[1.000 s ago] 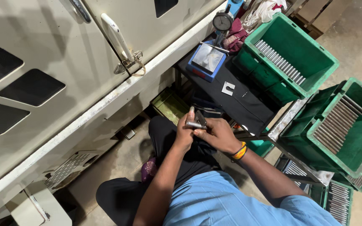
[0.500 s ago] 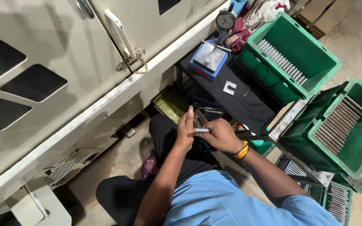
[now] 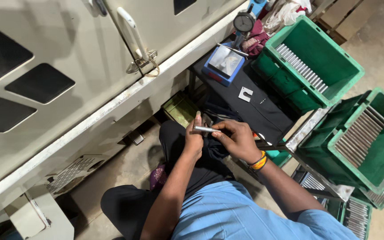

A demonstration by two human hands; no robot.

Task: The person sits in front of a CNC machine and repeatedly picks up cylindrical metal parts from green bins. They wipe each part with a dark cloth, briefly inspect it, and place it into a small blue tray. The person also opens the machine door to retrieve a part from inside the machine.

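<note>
Up close: small metal rod pinched between two hands

Seen from above, seated low beside a big cream machine cabinet [image 3: 67, 66], legs in dark trousers, shirt blue. Left hand [image 3: 194, 138] closed around the left end of a short shiny metal rod [image 3: 205, 129], thumb pointing up and away. Right hand [image 3: 235, 140] closed too, fingertips pinching the rod's right end, an orange and yellow band on that wrist. Rod held level, above the lap and just near of a low black tabletop [image 3: 258, 106], touching nothing but the two hands. Dark cloth [image 3: 214, 149] bunched under the hands, seemingly caught in the right hand's grip, though hard to tell for sure.

On the tabletop, farther off: a blue block with a grey plate on top [image 3: 223, 62], a round dial gauge [image 3: 244, 21] on a stand behind it, a small flat U-shaped metal piece [image 3: 245, 94] lying alone toward the middle. Pinkish rags [image 3: 256, 40] heaped at the far end.

To the right, well apart from the hands: a green crate [image 3: 330, 58] with a row of metal rods along its floor, another green crate [image 3: 378, 151] nearer and further right, likewise loaded with rods laid side by side. More green crates stacked below [image 3: 361, 213], at the right near corner. Small olive tin [image 3: 178, 109] on the floor under the cabinet edge, just left of the tabletop.
</note>
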